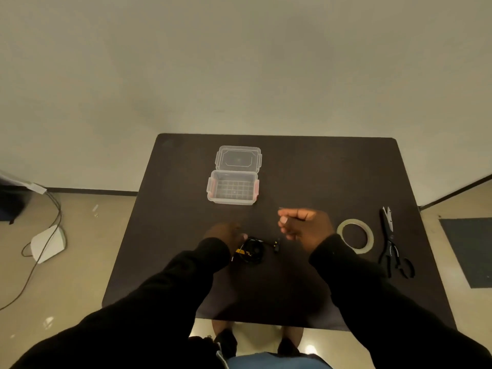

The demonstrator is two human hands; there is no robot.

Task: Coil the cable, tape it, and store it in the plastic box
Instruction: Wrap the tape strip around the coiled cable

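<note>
— Head view: what lies on the dark surface (306,169)?
— An open plastic box (232,188) at the far side, a tape roll (355,236) and scissors (393,246) at the right.
— And the hands?
— Right hand (306,225) is raised, fingers (286,218) curled together. Left hand (223,233) touches the coiled black cable (253,250); its fingers I cannot tell.
</note>
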